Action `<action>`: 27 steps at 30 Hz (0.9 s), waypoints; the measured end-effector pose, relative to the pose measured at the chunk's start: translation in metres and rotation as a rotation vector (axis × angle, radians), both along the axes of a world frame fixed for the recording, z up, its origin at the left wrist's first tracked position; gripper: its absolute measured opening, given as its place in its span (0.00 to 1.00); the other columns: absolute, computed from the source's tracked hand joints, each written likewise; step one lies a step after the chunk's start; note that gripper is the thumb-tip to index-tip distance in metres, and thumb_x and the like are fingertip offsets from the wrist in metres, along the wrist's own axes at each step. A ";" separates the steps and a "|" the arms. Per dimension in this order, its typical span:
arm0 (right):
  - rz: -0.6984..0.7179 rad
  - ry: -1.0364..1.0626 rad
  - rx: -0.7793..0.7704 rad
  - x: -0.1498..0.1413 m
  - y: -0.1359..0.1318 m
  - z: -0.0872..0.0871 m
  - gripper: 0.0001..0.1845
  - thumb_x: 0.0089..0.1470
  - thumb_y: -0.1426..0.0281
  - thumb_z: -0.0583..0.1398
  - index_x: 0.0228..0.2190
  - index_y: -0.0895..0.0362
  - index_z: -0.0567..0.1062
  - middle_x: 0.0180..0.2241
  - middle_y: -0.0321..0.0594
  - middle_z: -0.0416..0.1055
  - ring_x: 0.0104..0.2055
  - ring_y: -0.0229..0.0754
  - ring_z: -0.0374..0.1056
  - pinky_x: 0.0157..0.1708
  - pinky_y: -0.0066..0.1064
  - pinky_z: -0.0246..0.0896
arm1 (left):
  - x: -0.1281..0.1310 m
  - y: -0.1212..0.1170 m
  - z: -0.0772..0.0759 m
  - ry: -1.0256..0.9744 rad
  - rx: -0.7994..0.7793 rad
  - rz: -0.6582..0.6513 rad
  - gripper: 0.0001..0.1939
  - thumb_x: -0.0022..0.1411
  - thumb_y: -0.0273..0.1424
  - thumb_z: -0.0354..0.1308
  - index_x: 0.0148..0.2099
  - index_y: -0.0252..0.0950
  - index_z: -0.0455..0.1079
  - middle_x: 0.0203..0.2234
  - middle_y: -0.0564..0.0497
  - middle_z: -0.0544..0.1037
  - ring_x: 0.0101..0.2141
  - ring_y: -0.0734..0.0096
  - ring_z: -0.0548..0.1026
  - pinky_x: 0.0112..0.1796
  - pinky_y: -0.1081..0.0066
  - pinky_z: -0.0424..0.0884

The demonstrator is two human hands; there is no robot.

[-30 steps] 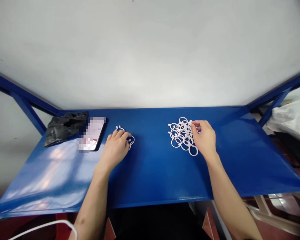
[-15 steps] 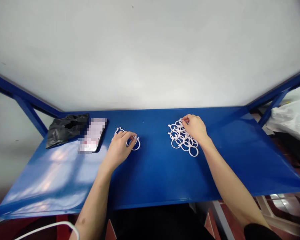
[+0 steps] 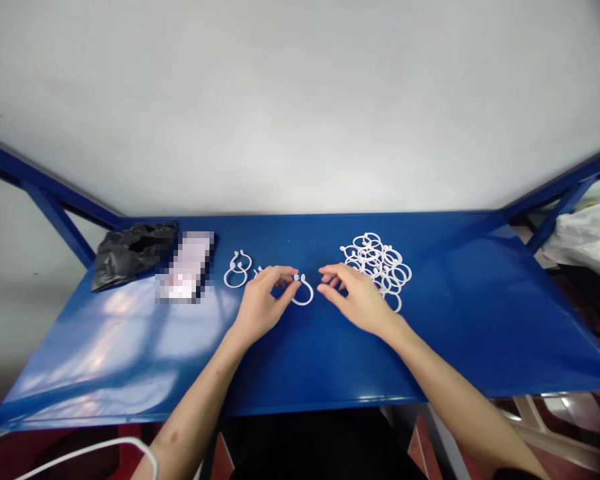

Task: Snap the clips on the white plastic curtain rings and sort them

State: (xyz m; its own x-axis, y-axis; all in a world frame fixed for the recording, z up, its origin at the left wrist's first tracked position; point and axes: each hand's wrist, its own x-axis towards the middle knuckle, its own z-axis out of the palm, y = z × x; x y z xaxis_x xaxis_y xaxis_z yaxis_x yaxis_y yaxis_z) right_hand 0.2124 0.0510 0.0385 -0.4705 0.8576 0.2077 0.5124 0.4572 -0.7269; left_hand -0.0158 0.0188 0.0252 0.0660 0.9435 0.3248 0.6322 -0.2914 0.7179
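Observation:
My left hand (image 3: pixel 266 300) pinches a white open ring (image 3: pixel 310 293) with small knobbed ends, like a shower curtain ring, by its end between thumb and fingers. Facing it from the right, my right hand (image 3: pixel 361 297) has its thumb and fingers apart with nothing visible between them. Behind the right hand lies a loose pile of the same white rings (image 3: pixel 400 275), partly covered by it. Left of my left hand, two overlapping rings (image 3: pixel 229 283) rest on the blue table (image 3: pixel 325 367). Part of another ring (image 3: pixel 258 271) shows behind the left fingers.
A black plastic bag (image 3: pixel 125 257) and a blurred-out phone (image 3: pixel 193 263) lie at the table's left. A pale wall (image 3: pixel 300 120) rises behind. Blue frame bars (image 3: pixel 55 213) edge both sides. A white plastic bag (image 3: pixel 590 240) is beyond the right side.
My left hand has moved right, uncovering the rings at the left. My right hand has left the pile's top and come left and nearer, its fingers opened. The pile looks more spread out.

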 end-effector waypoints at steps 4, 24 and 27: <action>0.007 0.123 -0.060 -0.012 -0.019 -0.013 0.12 0.67 0.65 0.57 0.51 0.52 0.72 0.39 0.38 0.79 0.38 0.40 0.76 0.40 0.34 0.74 | 0.009 -0.001 -0.004 -0.101 -0.036 -0.011 0.07 0.65 0.31 0.62 0.45 0.39 0.74 0.29 0.53 0.80 0.29 0.73 0.77 0.34 0.71 0.75; 0.096 0.263 0.260 -0.012 -0.030 -0.029 0.14 0.65 0.78 0.58 0.49 0.51 0.75 0.38 0.41 0.76 0.40 0.42 0.73 0.39 0.37 0.73 | 0.021 -0.012 -0.018 -0.080 -0.009 -0.135 0.10 0.71 0.30 0.56 0.45 0.41 0.80 0.32 0.52 0.84 0.31 0.71 0.79 0.36 0.72 0.73; 0.118 0.219 0.287 -0.011 -0.029 -0.029 0.14 0.65 0.78 0.57 0.48 0.52 0.75 0.38 0.41 0.76 0.40 0.43 0.72 0.39 0.37 0.74 | 0.022 -0.011 -0.021 0.000 0.072 -0.154 0.12 0.72 0.29 0.54 0.47 0.41 0.80 0.29 0.52 0.82 0.27 0.72 0.77 0.32 0.72 0.72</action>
